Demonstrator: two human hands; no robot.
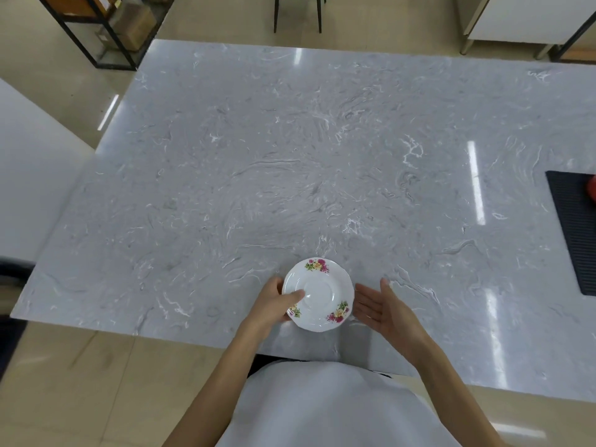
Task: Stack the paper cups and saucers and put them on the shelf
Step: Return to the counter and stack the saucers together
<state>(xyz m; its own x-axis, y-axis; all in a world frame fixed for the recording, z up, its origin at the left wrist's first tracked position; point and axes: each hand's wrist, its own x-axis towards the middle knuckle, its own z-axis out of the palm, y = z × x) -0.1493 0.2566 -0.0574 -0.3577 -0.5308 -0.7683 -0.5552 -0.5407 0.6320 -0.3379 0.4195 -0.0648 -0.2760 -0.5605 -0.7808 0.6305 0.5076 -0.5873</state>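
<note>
Near edge of the grey marble table (225, 150): our left hand (274, 304) grips the saucer (319, 295) at its left rim, thumb on top, fingers under. Saucer white, floral sprigs on the rim, sitting at or just above the tabletop; we cannot tell if it touches. Our right hand (383, 308) is open, palm facing the saucer, fingers spread just beside its right rim, holding nothing. Right edge: a dark ribbed mat (574, 227). Far left, beyond the table: a black-framed shelf (106, 30).
</note>
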